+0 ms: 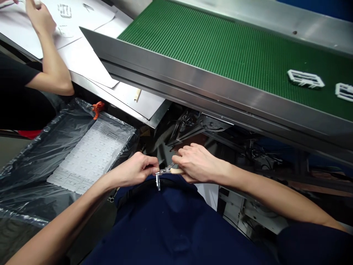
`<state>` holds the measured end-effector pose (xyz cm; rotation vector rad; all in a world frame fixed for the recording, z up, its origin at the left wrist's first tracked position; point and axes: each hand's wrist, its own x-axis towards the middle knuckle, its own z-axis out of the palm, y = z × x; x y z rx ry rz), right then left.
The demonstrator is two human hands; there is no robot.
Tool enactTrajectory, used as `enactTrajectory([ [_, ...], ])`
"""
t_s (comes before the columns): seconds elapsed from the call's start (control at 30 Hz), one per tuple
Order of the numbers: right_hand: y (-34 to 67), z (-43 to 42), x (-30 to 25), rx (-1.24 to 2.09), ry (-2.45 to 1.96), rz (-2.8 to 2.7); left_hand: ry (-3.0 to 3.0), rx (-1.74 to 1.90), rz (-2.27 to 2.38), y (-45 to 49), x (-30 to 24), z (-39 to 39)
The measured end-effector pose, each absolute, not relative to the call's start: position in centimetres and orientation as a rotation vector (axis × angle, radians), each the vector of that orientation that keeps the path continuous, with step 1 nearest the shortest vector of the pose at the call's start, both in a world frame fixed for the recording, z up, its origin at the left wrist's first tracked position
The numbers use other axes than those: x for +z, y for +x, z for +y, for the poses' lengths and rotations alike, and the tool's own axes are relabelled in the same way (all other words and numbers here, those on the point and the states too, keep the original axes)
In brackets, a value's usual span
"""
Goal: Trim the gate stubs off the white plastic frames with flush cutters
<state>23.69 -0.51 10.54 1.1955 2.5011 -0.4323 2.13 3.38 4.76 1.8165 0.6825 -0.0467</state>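
In front of my body, my left hand (139, 169) pinches a small pale plastic part (158, 181), most of it hidden by the fingers. My right hand (197, 163) is wrapped round the cream-coloured handles of a pair of nippers (168, 169). The jaws of the nippers meet the part just beside my left fingertips; whether they are closed on it I cannot tell. Two white plastic frames lie on the green ribbed conveyor belt (209, 40): one frame (306, 79) at the right, another (344, 91) at the picture's edge.
A bin lined with clear plastic (24, 165) at the left holds rows of white parts (91, 154); an orange clip (97, 109) grips its rim. The conveyor's metal side rail (176, 79) crosses ahead. A co-worker's arm (52, 62) rests over the paper-covered table (85, 55).
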Motion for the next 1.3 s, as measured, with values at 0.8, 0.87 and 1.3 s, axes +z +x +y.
enactTrajectory([
  [0.8,27.5,-3.5,4.9,-1.053,2.278,1.963,0.506,0.454,0.831,6.2,-0.7,-0.5],
  [0.87,27.2,-3.7,5.0,-1.050,2.317,2.015,0.373,0.414,0.760,6.3,0.0,0.4],
  [1.3,26.9,-3.5,6.4,-0.660,1.960,2.407,0.342,0.164,0.650,5.5,2.1,0.9],
])
